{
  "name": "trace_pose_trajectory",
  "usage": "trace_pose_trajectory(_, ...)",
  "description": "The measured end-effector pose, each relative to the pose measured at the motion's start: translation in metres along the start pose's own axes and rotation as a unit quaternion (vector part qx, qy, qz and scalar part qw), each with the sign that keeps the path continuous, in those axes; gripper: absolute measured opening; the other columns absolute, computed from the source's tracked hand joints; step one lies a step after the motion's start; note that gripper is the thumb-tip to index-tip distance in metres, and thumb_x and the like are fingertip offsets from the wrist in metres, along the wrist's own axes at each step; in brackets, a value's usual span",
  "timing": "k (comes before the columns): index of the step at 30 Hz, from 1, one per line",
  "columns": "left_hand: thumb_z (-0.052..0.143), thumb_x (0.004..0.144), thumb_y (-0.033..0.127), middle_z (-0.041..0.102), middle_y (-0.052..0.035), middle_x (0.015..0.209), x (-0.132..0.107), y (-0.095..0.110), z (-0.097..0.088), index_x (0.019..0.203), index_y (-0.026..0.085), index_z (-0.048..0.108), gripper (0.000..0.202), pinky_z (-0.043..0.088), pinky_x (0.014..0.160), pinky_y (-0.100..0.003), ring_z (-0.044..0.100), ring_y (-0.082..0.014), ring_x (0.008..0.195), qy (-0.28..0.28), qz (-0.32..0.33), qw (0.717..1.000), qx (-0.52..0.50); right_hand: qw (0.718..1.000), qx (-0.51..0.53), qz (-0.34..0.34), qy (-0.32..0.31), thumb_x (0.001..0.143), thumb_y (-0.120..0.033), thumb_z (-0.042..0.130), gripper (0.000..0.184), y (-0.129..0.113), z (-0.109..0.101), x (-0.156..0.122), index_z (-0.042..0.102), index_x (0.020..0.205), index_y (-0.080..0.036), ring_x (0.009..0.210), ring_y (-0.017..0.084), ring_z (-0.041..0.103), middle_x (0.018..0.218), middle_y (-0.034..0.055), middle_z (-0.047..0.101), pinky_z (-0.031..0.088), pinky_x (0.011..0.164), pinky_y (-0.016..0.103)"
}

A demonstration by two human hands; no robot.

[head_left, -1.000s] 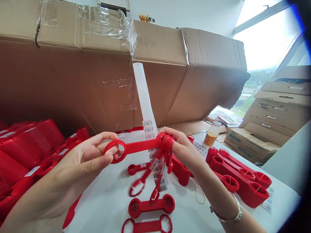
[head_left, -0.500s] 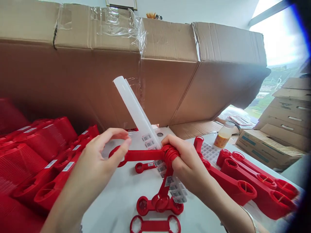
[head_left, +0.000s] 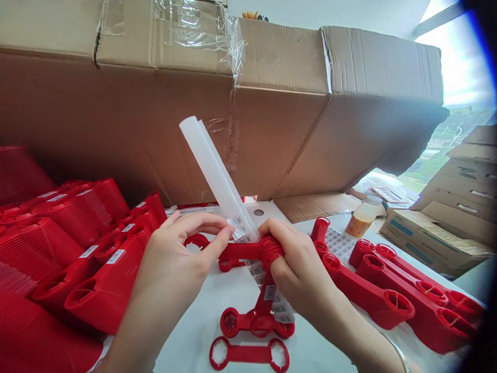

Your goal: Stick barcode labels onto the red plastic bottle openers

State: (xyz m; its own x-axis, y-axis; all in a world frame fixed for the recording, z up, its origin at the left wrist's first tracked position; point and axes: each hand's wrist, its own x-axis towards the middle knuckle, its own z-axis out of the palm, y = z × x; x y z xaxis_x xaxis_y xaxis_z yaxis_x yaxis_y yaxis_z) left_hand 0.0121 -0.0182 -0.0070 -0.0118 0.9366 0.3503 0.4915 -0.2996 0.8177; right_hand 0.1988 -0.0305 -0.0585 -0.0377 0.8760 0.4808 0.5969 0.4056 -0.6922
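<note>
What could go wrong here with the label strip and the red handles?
The left hand reaches a barcode label on the upright label strip; peeled one-handed, it could tear or curl. The right hand grips stacked red handles plus the strip; the hanging handle could slip off onto the white table.

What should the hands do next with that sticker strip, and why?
Probably peel off the barcode sticker that the left hand pinches on the white strip. The right hand grips red bars just beneath; the level bar looks bare, while the hanging bar already carries a sticker.
</note>
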Motion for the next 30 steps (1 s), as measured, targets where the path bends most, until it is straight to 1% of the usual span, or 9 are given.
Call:
trace_pose_trajectory(2,0.081,0.077,0.05,0.077,0.0005,0.092,-0.003,0.001,-0.005,0.083,0.031,0.078,0.02,0.054,0.081,-0.033,0.068,-0.0249,0.091,0.002,-0.023,1.0,-0.019,1.0,0.01,0.018,-0.005,0.086,-0.005,0.044,0.02,0.002,-0.001,0.004,0.048,0.079,-0.024,0.067,0.016,0.05,0.073,-0.0035,0.059,0.038,0.057,0.029)
trace_pose_trajectory(5,0.078,0.075,0.061,0.076,0.0003,0.089,-0.007,0.002,-0.013,0.093,0.032,0.076,0.034,0.055,0.063,-0.027,0.07,-0.0227,0.083,0.044,-0.058,0.995,-0.069,0.998,0.045,0.042,-0.001,0.088,-0.006,0.042,0.022,0.005,-0.006,0.011,0.051,0.077,-0.023,0.065,0.015,0.05,0.071,-0.0038,0.059,0.037,0.055,0.028)
trace_pose_trajectory(7,0.076,0.074,0.066,0.074,-0.0001,0.081,-0.008,0.003,-0.017,0.09,0.031,0.074,0.039,0.052,0.054,-0.024,0.069,-0.0208,0.074,0.036,-0.059,0.994,-0.082,0.996,0.07,0.05,0.006,0.088,-0.007,0.042,0.023,0.005,-0.01,0.013,0.052,0.076,-0.023,0.064,0.014,0.049,0.07,-0.0038,0.059,0.037,0.054,0.027)
trace_pose_trajectory(9,0.076,0.075,0.065,0.069,0.0013,0.068,-0.009,0.003,-0.017,0.085,0.029,0.072,0.037,0.045,0.045,-0.021,0.061,-0.0158,0.057,-0.027,-0.053,0.995,-0.078,0.995,0.087,0.051,0.013,0.088,-0.007,0.041,0.024,0.005,-0.015,0.014,0.053,0.075,-0.022,0.064,0.014,0.049,0.07,-0.0039,0.059,0.037,0.052,0.026)
trace_pose_trajectory(12,0.074,0.08,0.056,0.06,0.0046,0.052,-0.009,0.004,-0.011,0.084,0.027,0.069,0.03,0.033,0.037,-0.018,0.043,-0.0089,0.036,-0.135,-0.075,0.985,-0.072,0.994,0.097,0.05,0.019,0.087,-0.006,0.042,0.024,0.002,-0.02,0.014,0.054,0.074,-0.022,0.063,0.013,0.049,0.069,-0.004,0.059,0.036,0.051,0.025)
trace_pose_trajectory(14,0.072,0.083,0.053,0.059,0.0049,0.05,-0.009,0.005,-0.006,0.084,0.026,0.069,0.027,0.03,0.035,-0.017,0.039,-0.0078,0.034,-0.167,-0.089,0.979,-0.071,0.993,0.106,0.051,0.018,0.087,-0.006,0.043,0.024,0.0,-0.022,0.012,0.055,0.074,-0.022,0.062,0.013,0.05,0.068,-0.0038,0.059,0.036,0.05,0.025)
trace_pose_trajectory(18,0.071,0.084,0.054,0.05,0.0057,0.045,-0.009,0.005,0.0,0.084,0.026,0.071,0.028,0.026,0.035,-0.017,0.036,-0.008,0.033,-0.182,-0.088,0.976,-0.077,0.992,0.116,0.053,0.017,0.087,-0.006,0.043,0.024,-0.004,-0.025,0.009,0.056,0.075,-0.022,0.059,0.012,0.05,0.067,-0.0028,0.059,0.034,0.047,0.024)
trace_pose_trajectory(23,0.074,0.082,0.055,0.04,0.0069,0.045,-0.008,0.004,0.001,0.081,0.026,0.071,0.029,0.02,0.035,-0.016,0.028,-0.0077,0.037,-0.178,-0.101,0.975,-0.09,0.991,0.122,0.047,0.019,0.087,-0.006,0.043,0.024,-0.006,-0.025,0.007,0.056,0.074,-0.022,0.057,0.012,0.05,0.067,-0.0022,0.058,0.034,0.047,0.024)
trace_pose_trajectory(30,0.071,0.083,0.061,0.039,0.0069,0.047,-0.008,0.002,0.004,0.081,0.026,0.071,0.036,0.019,0.036,-0.017,0.027,-0.0072,0.038,-0.174,-0.11,0.976,-0.071,0.989,0.139,0.04,0.017,0.087,-0.005,0.043,0.024,-0.007,-0.025,0.005,0.055,0.075,-0.022,0.056,0.011,0.051,0.067,-0.0034,0.057,0.035,0.045,0.022)
